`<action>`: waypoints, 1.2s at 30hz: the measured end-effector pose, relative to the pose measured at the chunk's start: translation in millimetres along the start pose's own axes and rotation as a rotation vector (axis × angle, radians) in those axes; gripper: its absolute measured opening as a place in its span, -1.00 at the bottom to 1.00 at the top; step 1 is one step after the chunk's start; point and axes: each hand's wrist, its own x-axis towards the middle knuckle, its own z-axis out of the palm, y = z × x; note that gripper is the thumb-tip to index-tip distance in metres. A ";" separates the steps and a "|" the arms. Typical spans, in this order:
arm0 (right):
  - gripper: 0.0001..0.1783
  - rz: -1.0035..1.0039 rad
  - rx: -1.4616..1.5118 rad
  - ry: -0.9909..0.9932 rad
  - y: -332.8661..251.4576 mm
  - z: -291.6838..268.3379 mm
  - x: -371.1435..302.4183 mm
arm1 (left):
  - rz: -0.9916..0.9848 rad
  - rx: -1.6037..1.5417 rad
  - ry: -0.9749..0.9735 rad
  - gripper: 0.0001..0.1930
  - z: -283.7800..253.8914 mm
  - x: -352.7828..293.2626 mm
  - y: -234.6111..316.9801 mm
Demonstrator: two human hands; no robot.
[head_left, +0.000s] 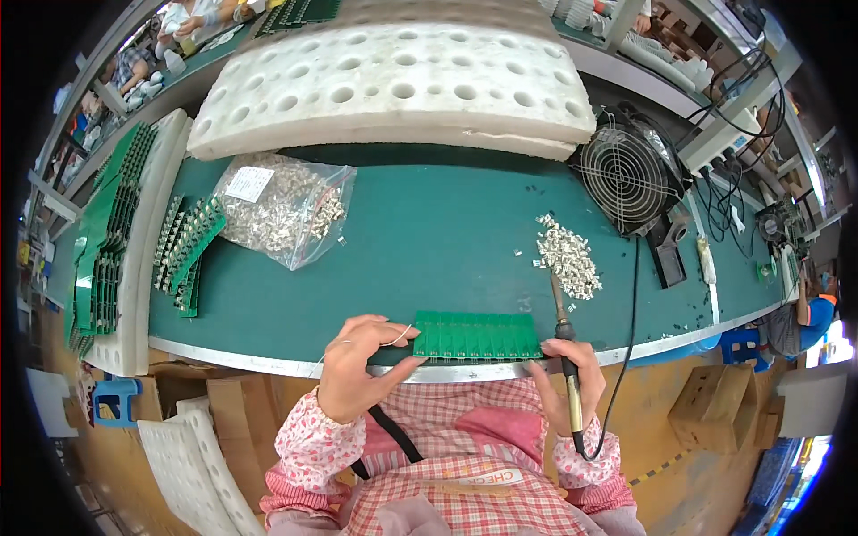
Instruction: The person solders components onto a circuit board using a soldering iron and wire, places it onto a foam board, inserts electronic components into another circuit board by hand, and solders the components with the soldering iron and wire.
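A green circuit board panel [474, 335] lies level over the table's front edge, in front of my body. My left hand [359, 362] pinches its left end between thumb and fingers, and a thin strand of solder wire [398, 336] runs across those fingers. With my right hand [572, 380] I grip a soldering iron [573, 393], its tip pointing up and away from me toward a heap of small metal connectors [569, 259]. The thumb and a fingertip of that hand also touch the board's right end.
A clear bag of small metal parts [277, 210] lies at the left beside stacked populated boards [189, 241]. White foam with round holes [393, 94] spans the back. A fan [628, 170] stands at the right, near an iron stand [668, 255]. The iron's black cable [634, 313] loops beside my right hand.
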 end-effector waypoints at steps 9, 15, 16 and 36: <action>-0.48 -0.010 -0.078 -0.050 3.6 -1.7 -0.8 | 0.193 0.161 0.013 -0.67 3.0 -2.2 -1.1; -0.48 -0.028 -0.095 -0.058 -8.8 -4.9 6.7 | 0.259 0.245 -0.002 -0.74 1.4 -0.2 -2.2; -0.52 -0.064 -0.084 -0.024 -11.0 -6.0 5.1 | 0.266 0.245 -0.011 -0.75 1.8 -0.5 -2.3; -0.85 0.175 0.658 -0.139 -38.0 34.9 0.9 | 0.300 0.283 -0.028 -0.66 0.9 -4.1 -7.5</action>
